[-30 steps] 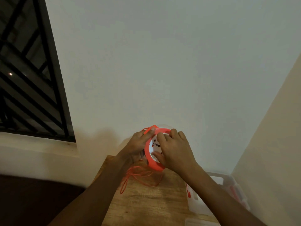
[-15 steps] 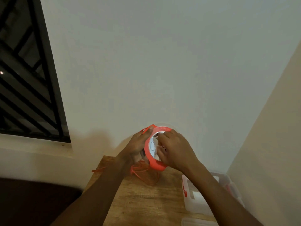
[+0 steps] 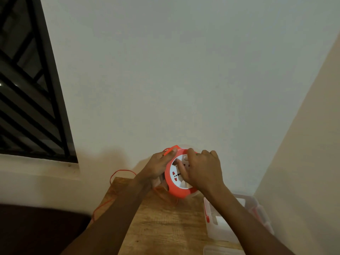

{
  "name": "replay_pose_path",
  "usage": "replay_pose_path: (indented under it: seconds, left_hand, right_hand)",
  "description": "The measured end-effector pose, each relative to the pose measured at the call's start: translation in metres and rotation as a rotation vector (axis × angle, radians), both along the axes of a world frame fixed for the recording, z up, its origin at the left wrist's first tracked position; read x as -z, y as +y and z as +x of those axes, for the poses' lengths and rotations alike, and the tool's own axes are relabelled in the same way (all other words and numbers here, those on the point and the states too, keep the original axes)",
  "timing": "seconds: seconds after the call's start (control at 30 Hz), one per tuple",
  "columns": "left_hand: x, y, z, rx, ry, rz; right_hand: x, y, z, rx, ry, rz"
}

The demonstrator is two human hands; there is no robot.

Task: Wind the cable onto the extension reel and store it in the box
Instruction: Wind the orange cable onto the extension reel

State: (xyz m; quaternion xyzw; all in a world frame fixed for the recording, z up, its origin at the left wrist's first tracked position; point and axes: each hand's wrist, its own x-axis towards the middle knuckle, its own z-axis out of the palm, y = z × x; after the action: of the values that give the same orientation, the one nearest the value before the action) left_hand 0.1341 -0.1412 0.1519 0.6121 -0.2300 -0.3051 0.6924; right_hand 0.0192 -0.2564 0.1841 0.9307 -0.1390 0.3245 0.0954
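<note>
Left hand (image 3: 159, 165) grips the round orange-and-white plastic extension reel (image 3: 177, 183) by its rim | right hand (image 3: 201, 172) curls over its white socket face, no writing legible | reel held above wooden table (image 3: 165, 223) | thin orange cable (image 3: 117, 173) trails off table's left edge | clear plastic box (image 3: 220, 225) open at right, contents unclear

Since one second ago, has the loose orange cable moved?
Yes: leftward. The thin orange cable lay upon the wooden table; now it loops beyond the table's left edge.
</note>
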Motion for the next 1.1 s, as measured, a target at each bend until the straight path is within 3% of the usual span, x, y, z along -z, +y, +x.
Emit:
replay_pose_path:
  seconds: [0.17, 0.3, 0.43, 0.57, 0.93, 1.1]
  left_hand:
    - [-0.001, 0.000, -0.001, -0.016, -0.012, 0.008]
    - [0.002, 0.001, 0.001, -0.002, -0.029, 0.020]
    - [0.000, 0.003, 0.004, -0.003, -0.009, -0.002]
    - [-0.003, 0.006, 0.004, -0.009, -0.061, 0.016]
    - [-0.003, 0.016, 0.009, 0.019, -0.023, 0.011]
    - [-0.003, 0.014, 0.003, 0.006, 0.030, -0.003]
  right_hand:
    - [0.000, 0.001, -0.002, -0.027, -0.045, 0.030]
    - [-0.001, 0.003, -0.011, -0.211, -0.087, -0.084]
    - [0.000, 0.000, -0.018, -0.454, 0.173, -0.112]
    - [0.001, 0.002, -0.017, -0.340, 0.253, -0.154]
    - [0.006, 0.004, -0.008, -0.357, 0.039, -0.335]
    - [0.001, 0.013, -0.002, -0.157, -0.020, -0.235]
